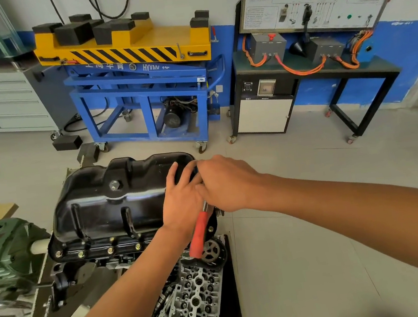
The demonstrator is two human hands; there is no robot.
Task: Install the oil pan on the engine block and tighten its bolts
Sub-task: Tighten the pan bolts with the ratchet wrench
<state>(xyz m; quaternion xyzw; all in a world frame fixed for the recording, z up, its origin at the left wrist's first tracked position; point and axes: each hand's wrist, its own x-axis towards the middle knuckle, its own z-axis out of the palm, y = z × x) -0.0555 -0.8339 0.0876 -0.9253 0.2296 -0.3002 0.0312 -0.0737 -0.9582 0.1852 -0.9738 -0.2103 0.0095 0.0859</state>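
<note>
First, what stands at the far left?
— A green cast housing [2, 249], just beside the engine block [97, 265].

Location of the oil pan?
— The black oil pan [109, 203] is seated on top of the engine block, sump upward. Bolts [110, 250] sit in its near flange.

State of the left hand?
— The left hand [181, 200] lies flat on the pan's right end, fingers straight, gripping nothing.

And the right hand?
— The right hand [226, 182] is just beside the left, fingers curled round the top of a ratchet [198, 235]. Its red handle hangs down past the block's right end. The tool's head is hidden beneath the hand.

Below?
— A cylinder head [195, 300] lies on a black mat [230, 286], beneath the red handle.
</note>
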